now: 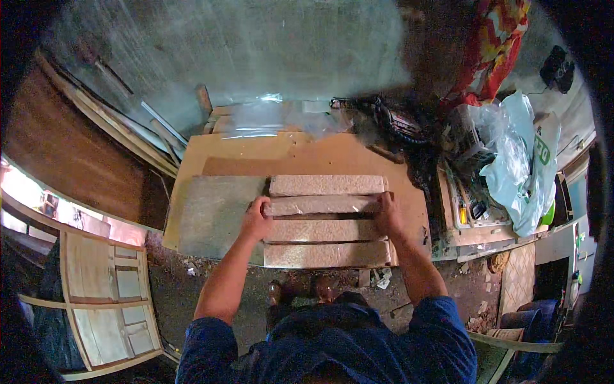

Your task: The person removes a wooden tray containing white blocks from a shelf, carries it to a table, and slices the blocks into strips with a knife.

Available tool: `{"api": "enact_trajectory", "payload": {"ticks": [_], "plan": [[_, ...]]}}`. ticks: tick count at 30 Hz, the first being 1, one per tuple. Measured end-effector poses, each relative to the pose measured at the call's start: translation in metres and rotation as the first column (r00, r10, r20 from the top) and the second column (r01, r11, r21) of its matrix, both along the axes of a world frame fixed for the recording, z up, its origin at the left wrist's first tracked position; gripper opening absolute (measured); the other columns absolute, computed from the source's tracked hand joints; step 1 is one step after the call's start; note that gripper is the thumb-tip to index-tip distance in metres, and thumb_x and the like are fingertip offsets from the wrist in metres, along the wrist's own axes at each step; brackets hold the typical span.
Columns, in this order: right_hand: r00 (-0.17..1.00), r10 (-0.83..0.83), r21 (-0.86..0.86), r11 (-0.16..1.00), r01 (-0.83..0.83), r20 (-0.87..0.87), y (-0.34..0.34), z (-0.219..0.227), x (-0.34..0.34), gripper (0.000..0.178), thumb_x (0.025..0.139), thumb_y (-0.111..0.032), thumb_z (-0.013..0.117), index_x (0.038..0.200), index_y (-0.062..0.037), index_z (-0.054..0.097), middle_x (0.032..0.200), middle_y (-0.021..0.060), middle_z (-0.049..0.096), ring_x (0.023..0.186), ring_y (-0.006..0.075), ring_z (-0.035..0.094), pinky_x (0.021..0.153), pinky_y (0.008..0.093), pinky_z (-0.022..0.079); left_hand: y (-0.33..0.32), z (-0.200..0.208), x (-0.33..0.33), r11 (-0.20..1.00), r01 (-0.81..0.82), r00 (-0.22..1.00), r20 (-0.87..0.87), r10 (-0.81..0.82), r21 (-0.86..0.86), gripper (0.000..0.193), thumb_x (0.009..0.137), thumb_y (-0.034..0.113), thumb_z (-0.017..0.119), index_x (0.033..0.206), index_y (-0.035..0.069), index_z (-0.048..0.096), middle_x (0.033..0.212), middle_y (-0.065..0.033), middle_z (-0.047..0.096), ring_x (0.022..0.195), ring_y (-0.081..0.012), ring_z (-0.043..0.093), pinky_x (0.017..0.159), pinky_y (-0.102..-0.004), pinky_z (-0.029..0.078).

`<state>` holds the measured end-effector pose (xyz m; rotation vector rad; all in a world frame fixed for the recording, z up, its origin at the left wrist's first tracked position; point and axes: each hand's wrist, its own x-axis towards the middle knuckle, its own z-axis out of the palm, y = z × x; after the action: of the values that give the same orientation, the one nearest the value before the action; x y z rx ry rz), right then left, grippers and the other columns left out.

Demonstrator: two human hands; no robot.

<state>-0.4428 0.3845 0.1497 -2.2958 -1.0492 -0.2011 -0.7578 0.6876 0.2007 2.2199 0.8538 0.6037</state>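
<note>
Tabletop [249, 150] lies beneath four pinkish blocks [327, 185], before a streaked grey wall [268, 51].

Mottled pinkish blocks [326, 231], tan board [256, 151], navy shirt [326, 339], pale blue plastic bag [511, 176]

Scuffed grey wall [281, 51]; dark littered floor [176, 288]; panelled wooden frame [107, 302] lower left.
</note>
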Motion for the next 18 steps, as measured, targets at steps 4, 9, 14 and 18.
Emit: {"api": "enact_trajectory", "payload": {"ticks": [4, 9, 14, 18], "plan": [[0.924, 0.124, 0.017, 0.992, -0.127, -0.361, -0.019, 0.034, -0.013, 0.046, 0.071, -0.006, 0.076, 0.113, -0.0082, 0.056, 0.104, 0.0175, 0.057, 0.099, 0.0388, 0.055, 0.083, 0.0452, 0.049, -0.003, 0.009, -0.016, 0.966, 0.001, 0.999, -0.037, -0.011, -0.258, 0.028, 0.089, 0.007, 0.066, 0.115, 0.008, 0.058, 0.094, -0.0067, 0.067, 0.082, -0.015, 0.064, 0.071, -0.033, 0.052], [0.966, 0.081, 0.147, 0.988, -0.046, -0.246, -0.018, -0.019, -0.002, 0.035, 0.076, -0.006, 0.072, 0.109, -0.0083, 0.061, 0.111, 0.0183, 0.058, 0.099, 0.0401, 0.058, 0.085, 0.0454, 0.05, 0.001, -0.024, -0.005, 0.972, -0.056, 0.996, 0.058, 0.071, -0.228, 0.037, 0.086, 0.004, 0.07, 0.12, 0.006, 0.059, 0.094, -0.005, 0.068, 0.08, -0.0129, 0.063, 0.072, -0.03, 0.052], [0.972, -0.006, 0.045, 0.999, 0.017, -0.235, -0.006, 0.016, -0.02, 0.029, 0.08, -0.006, 0.068, 0.109, -0.0071, 0.064, 0.118, 0.0204, 0.061, 0.111, 0.0423, 0.06, 0.092, 0.0462, 0.051, 0.003, -0.029, -0.002, 0.964, -0.057, 0.992, 0.097, 0.085, -0.261, 0.04, 0.086, 0.005, 0.072, 0.123, 0.004, 0.059, 0.095, -0.0049, 0.069, 0.08, -0.0122, 0.062, 0.075, -0.0295, 0.053], [0.96, 0.037, 0.066, 0.998, -0.02, -0.276, -0.008, 0.035, -0.029, 0.028, 0.081, -0.006, 0.067, 0.108, -0.0052, 0.064, 0.116, 0.0203, 0.063, 0.111, 0.0431, 0.06, 0.092, 0.0481, 0.051, 0.005, -0.034, -0.01, 0.958, -0.067, 0.993, 0.074, 0.091, -0.28, 0.045, 0.086, 0.009, 0.073, 0.128, 0.003, 0.057, 0.102, -0.01, 0.07, 0.088, -0.017, 0.066, 0.08, -0.0325, 0.054]]}}
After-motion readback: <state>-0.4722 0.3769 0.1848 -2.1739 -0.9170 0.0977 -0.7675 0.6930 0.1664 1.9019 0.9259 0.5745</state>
